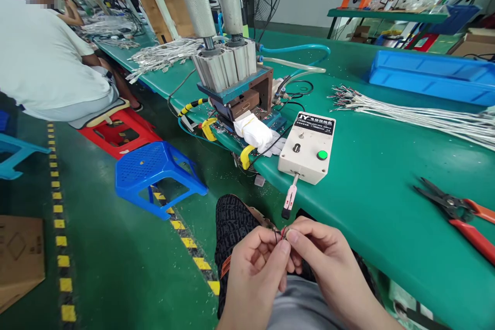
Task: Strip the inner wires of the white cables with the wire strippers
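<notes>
Small red and black wires (282, 233) show between the fingertips of both hands, just above my lap. My left hand (258, 263) pinches them from the left, thumb against the fingers. From the right, my right hand (323, 250) pinches the same wires, its thumb tip close to the left one. Where the rest of the wires run is hidden by the fingers. Just beyond my hands, at the bench edge, a white wire-twisting machine (306, 147) with a green button points its pink and black twisting head (288, 202) toward me.
A pneumatic press (232, 72) with a white glove (255, 131) stands behind the machine. On the green bench (371, 180) lie red-handled pliers (460, 211), a bundle of white cables (406, 113) and a blue tray (433, 80). Stools (154, 170) and a seated person (54, 56) are at left.
</notes>
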A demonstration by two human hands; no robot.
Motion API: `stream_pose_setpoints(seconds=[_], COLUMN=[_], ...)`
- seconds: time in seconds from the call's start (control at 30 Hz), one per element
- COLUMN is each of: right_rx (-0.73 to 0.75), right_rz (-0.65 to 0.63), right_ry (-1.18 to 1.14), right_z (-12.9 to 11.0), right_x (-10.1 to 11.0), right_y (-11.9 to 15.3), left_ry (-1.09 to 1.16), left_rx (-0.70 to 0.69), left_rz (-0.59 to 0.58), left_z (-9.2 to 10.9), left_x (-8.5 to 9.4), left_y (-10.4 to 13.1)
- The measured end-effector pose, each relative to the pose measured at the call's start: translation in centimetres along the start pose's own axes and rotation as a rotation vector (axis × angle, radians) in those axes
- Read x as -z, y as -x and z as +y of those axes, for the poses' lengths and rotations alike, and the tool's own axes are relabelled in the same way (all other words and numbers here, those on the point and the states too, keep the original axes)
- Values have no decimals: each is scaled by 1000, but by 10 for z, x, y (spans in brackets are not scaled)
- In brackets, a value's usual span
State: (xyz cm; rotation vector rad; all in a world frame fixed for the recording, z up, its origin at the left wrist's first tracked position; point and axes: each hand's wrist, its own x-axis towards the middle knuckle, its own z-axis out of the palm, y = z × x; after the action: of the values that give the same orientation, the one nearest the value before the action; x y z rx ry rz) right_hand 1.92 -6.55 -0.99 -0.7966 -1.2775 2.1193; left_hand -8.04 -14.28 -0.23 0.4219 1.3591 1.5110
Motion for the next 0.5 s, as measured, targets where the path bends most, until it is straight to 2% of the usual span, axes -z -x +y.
stream_pose_setpoints(seconds=[0.33,0.5], right_rx=[7,-33], right_rz=[30,91], right_ry=[43,-18], right_z=[2,9], right_x=[-2,4], right_y=[-1,-6], left_ry=[22,43], left_rx=[-44,-89], left_rz=[102,146], left_z=[-12,-16], left_x=[2,3], left_y=[2,0])
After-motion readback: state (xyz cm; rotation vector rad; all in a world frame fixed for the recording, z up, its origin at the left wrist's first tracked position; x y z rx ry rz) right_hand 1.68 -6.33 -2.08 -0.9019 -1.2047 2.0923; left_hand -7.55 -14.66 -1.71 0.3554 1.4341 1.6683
